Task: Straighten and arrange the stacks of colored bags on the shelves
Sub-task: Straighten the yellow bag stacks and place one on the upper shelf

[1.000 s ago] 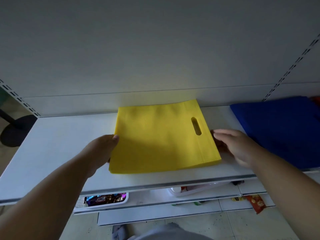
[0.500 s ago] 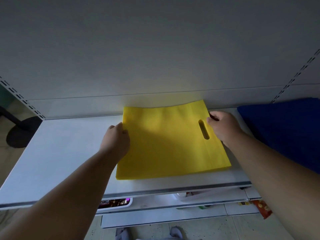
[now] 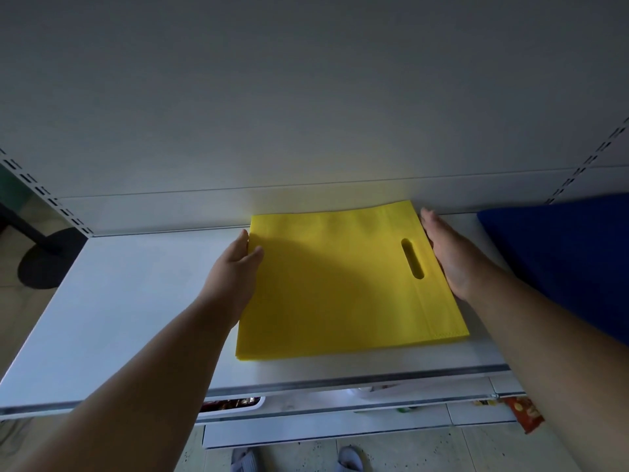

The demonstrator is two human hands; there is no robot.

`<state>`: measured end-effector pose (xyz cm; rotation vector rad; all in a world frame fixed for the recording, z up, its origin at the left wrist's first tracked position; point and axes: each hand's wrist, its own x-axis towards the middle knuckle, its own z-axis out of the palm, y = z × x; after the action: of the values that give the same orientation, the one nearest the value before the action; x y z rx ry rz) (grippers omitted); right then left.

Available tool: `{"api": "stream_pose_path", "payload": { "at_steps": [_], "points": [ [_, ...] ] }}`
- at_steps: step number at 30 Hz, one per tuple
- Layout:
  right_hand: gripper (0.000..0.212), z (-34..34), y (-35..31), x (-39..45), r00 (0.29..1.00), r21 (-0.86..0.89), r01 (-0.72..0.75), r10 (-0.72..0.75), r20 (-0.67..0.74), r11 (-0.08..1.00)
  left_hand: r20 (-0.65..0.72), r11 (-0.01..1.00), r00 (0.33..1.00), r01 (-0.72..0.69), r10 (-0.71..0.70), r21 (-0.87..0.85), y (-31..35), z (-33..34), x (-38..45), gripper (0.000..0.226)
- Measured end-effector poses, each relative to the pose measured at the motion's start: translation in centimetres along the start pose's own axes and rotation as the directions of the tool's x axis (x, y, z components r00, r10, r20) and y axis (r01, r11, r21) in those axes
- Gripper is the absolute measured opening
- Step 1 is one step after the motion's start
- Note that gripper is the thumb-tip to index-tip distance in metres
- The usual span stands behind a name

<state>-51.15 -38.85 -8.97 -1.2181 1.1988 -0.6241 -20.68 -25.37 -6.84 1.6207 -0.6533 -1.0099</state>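
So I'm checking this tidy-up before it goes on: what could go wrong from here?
The yellow bag stack has fanned layers at its front edge; squeezing between the left hand and right hand may buckle them. Pushed rightward, it could crowd the blue bags.

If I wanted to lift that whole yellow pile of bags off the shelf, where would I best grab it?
Probably by its two short sides, one hand from the left and one from the right, where the left hand and right hand already sit. The yellow stack lies flat and wide on the shelf, so a two-sided grip with fingers slid underneath should keep the loose sheets together.
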Motion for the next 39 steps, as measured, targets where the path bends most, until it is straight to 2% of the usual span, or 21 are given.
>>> {"api": "stream_pose_path", "payload": {
  "at_steps": [2,4,5,6,7,8,9,10,12,14,16,18,23,26,30,32,36,39],
  "points": [
    [0.096,-0.3,0.1,0.2,1.0,-0.017,-0.003,0.003,0.026,1.0,0.004,1.0,1.0,-0.003,0.003,-0.002,-0.2,-0.2,0.3,0.052],
    [0.092,0.3,-0.8,-0.6,1.0,-0.114,0.018,-0.016,0.016,0.993,0.007,1.0,1.0,-0.005,0.005,0.01,-0.2,-0.5,0.6,0.05],
    [0.086,0.7,-1.5,-1.2,0.999,-0.212,0.035,-0.037,-0.006,0.977,0.005,0.997,1.0,-0.022,0.022,0.07,-0.4,-0.7,0.9,0.051],
    [0.077,1.2,-2.0,-1.8,0.997,-0.355,0.058,-0.075,-0.034,0.933,0.012,0.968,0.996,-0.085,0.084,0.236,-0.3,-0.9,1.0,0.053],
    [0.071,1.6,-2.3,-2.0,0.987,-0.534,0.098,-0.152,-0.058,0.84,0.041,0.876,0.983,-0.179,0.18,0.448,-0.2,-1.1,1.1,0.055],
    [0.067,2.0,-2.5,-2.0,0.965,-0.698,0.14,-0.256,-0.064,0.702,0.1,0.727,0.952,-0.287,0.29,0.623,0.0,-1.1,1.0,0.056],
    [0.064,2.8,-2.9,-2.0,0.937,-0.8,0.184,-0.347,-0.032,0.571,0.181,0.566,0.903,-0.39,0.39,0.726,0.1,-0.9,1.0,0.056],
    [0.061,3.8,-3.4,-1.8,0.915,-0.848,0.232,-0.403,0.023,0.477,0.261,0.439,0.86,-0.458,0.438,0.773,0.5,-0.4,1.0,0.055],
    [0.057,6.9,-4.0,-1.0,0.893,-0.873,0.332,-0.419,0.168,0.358,0.382,0.263,0.817,-0.52,0.432,0.813,0.8,0.7,1.8,0.054],
    [0.055,10.7,-4.1,0.0,0.873,-0.86,0.42,-0.388,0.295,0.289,0.419,0.181,0.832,-0.505,0.363,0.844,0.5,1.7,3.0,0.053],
    [0.054,13.7,-3.9,1.3,0.877,-0.86,0.439,-0.333,0.347,0.261,0.416,0.157,0.862,-0.471,0.29,0.868,-0.3,2.1,4.0,0.054],
    [0.056,15.3,-3.3,2.7,0.891,-0.883,0.417,-0.289,0.35,0.215,0.41,0.146,0.864,-0.464,0.293,0.874,-1.4,2.0,4.4,0.062],
    [0.064,14.6,-2.2,3.4,0.904,-0.924,0.374,-0.253,0.345,0.074,0.41,0.106,0.872,-0.45,0.269,0.887,-1.7,2.1,4.5,0.074],
    [0.073,12.7,-2.3,2.9,0.936,-0.953,0.301,-0.205,0.287,0.041,0.408,0.081,0.879,-0.438,0.247,0.895,-1.6,2.2,4.4,0.066],
    [0.09,9.6,-1.9,2.2,0.972,-0.989,0.146,-0.185,0.143,0.001,0.395,0.086,0.887,-0.425,0.238,0.901,-1.6,2.2,4.4,0.065],
    [0.103,9.0,-1.9,1.9,0.984,-0.999,0.051,-0.169,0.05,0.001,0.394,0.08,0.887,-0.422,0.242,0.903,-1.6,2.3,4.4,0.065],
    [0.124,8.8,-1.8,1.4,0.98,-0.988,-0.104,-0.159,-0.121,0.11,0.365,0.067,0.898,-0.391,0.244,0.918,-1.7,2.3,4.1,0.065],
    [0.125,8.2,-2.3,1.2,0.984,-0.986,-0.105,-0.13,-0.122,0.132,0.352,0.05,0.907,-0.372,0.23,0.927,-1.4,2.3,4.0,0.065]
  ]
}}
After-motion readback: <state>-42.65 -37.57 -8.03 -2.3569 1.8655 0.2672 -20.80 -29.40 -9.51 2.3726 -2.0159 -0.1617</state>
